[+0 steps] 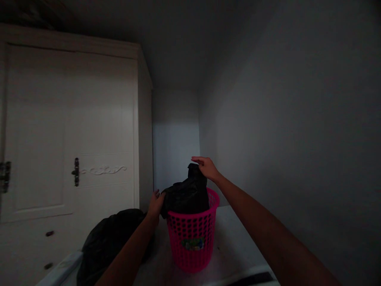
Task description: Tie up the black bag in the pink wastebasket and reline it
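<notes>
A black plastic bag (187,196) lines a pink perforated basket (192,242) and rises above its rim. At the basket's left rim, my left hand (156,204) is closed on the bag's edge. Higher up on the right, my right hand (207,167) pinches the raised part of the bag between thumb and fingers. The bag hangs over the left of the rim, while the right side of the rim is bare. A small coloured label sits on the basket's front. The inside of the basket is hidden.
A large dark bundle, seemingly another black bag (116,234), lies left of the basket, partly behind my left forearm. The basket stands on a pale surface (235,242). A white wardrobe (104,119) with dark handles is on the left; a grey wall (282,139) runs along the right.
</notes>
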Motion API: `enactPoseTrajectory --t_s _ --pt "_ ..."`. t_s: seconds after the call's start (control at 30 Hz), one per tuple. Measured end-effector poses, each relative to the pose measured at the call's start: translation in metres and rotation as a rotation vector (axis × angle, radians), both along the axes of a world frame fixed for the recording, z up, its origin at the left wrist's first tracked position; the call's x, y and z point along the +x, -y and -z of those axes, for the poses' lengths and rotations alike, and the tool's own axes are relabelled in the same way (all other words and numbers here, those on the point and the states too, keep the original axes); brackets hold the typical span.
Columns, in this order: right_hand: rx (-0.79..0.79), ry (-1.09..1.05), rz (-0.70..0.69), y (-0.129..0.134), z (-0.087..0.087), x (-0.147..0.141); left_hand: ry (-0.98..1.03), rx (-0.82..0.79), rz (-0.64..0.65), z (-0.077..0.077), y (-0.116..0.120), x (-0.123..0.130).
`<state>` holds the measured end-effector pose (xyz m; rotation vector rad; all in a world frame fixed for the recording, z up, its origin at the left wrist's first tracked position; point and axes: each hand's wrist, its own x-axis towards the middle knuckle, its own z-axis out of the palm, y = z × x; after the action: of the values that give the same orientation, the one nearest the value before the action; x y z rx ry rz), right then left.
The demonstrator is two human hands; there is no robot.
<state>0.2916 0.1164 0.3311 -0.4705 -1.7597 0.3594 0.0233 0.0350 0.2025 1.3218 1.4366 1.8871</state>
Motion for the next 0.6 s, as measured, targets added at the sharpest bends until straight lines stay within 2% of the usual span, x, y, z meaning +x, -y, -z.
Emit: enactPoseTrajectory --t_s 0.03,0.1,0.2,0.27,0.37,0.47,0.53,0.57,0.6 --pt "0.057 0.016 -0.014 0.003 -0.006 -0.003 0.0 0.002 -0.009 -0.005 -0.001 -0.001" --pt "0.102 0.07 0.043 0.01 -0.01 -0.002 -0.037 0.056 -0.024 -0.018 -0.003 -0.002" --pt "0.126 0.261 0.207 0.019 -0.004 0.007 -0.122 0.201 -0.013 -0.046 0.0 0.0" --pt "0.135 0.354 0.307 0.022 0.005 0.014 -0.08 0.271 0.034 -0.07 0.005 0.007" --pt "0.066 0.366 0.466 0.02 0.016 0.023 0.124 0.291 0.207 -0.11 0.021 0.026" --pt "-0.118 0.333 0.596 0.014 0.022 0.03 0.187 0.309 0.506 -0.142 0.047 0.041" --pt "-0.253 0.304 0.661 0.012 0.025 0.033 0.067 0.277 0.735 -0.151 0.07 0.041" --pt "-0.316 0.293 0.684 0.011 0.027 0.034 -0.026 0.246 0.795 -0.152 0.081 0.039" --pt "-0.376 0.287 0.698 0.01 0.029 0.036 -0.127 0.215 0.79 -0.15 0.092 0.034"
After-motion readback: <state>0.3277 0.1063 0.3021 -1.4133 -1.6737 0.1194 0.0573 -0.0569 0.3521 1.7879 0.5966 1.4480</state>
